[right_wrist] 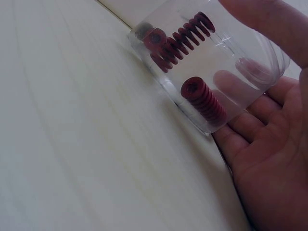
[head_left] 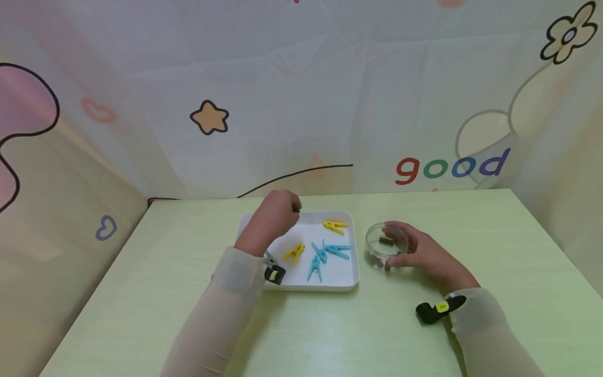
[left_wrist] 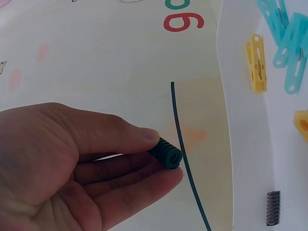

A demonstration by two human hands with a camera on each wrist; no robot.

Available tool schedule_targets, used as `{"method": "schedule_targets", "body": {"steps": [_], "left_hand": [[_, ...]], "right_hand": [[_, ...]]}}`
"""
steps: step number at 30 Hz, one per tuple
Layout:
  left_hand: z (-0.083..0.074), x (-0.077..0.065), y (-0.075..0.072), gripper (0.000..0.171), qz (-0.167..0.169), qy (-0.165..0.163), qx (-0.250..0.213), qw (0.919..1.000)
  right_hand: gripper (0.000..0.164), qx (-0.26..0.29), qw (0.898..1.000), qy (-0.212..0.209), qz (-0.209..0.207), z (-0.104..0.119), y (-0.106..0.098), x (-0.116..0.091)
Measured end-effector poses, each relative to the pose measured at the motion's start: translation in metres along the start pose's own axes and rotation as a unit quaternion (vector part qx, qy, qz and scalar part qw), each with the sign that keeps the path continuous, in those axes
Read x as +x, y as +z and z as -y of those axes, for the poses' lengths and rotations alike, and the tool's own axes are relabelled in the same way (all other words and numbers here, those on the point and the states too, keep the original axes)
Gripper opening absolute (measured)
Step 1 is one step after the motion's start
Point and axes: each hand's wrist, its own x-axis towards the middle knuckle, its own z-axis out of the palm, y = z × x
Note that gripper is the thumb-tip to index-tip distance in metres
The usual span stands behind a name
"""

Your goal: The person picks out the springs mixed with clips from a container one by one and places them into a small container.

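My left hand (head_left: 279,213) is raised over the back of the white tray (head_left: 301,288). Between thumb and fingers it pinches a small dark green coil spring (left_wrist: 168,154), whose round end faces outward in the left wrist view. At the tray's right, my right hand (head_left: 426,254) grips a clear round container (head_left: 373,250) from its right side, thumb on one side and fingers on the other. Several coil springs lie inside; the right wrist view shows a dark red one (right_wrist: 204,101) near the wall and a longer red one (right_wrist: 183,42) behind it.
Blue clothespins (head_left: 314,268) and yellow clothespins (head_left: 294,254) lie in the tray. A grey coil spring (left_wrist: 273,208) is in the tray too, seen from the left wrist. Behind the pale table (head_left: 141,303) hangs a printed cloth backdrop (head_left: 282,104).
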Motion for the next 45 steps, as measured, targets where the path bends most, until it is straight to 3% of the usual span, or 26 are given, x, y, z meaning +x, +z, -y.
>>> {"method": "schedule_targets", "body": {"steps": [15, 29, 45], "left_hand": [[-0.006, -0.001, 0.014, 0.023, -0.052, 0.007, -0.039, 0.9979], [-0.016, -0.005, 0.023, 0.022, -0.113, 0.037, -0.073, 0.9902], [-0.028, -0.008, 0.032, 0.022, -0.138, 0.081, -0.09, 0.9831]], "right_hand": [[0.084, 0.001, 1.0, -0.005, -0.001, -0.001, 0.001, -0.002], [0.086, 0.001, 1.0, 0.0, -0.005, 0.0, 0.001, -0.002], [0.085, -0.003, 1.0, -0.001, -0.004, 0.001, 0.0, -0.002]]}}
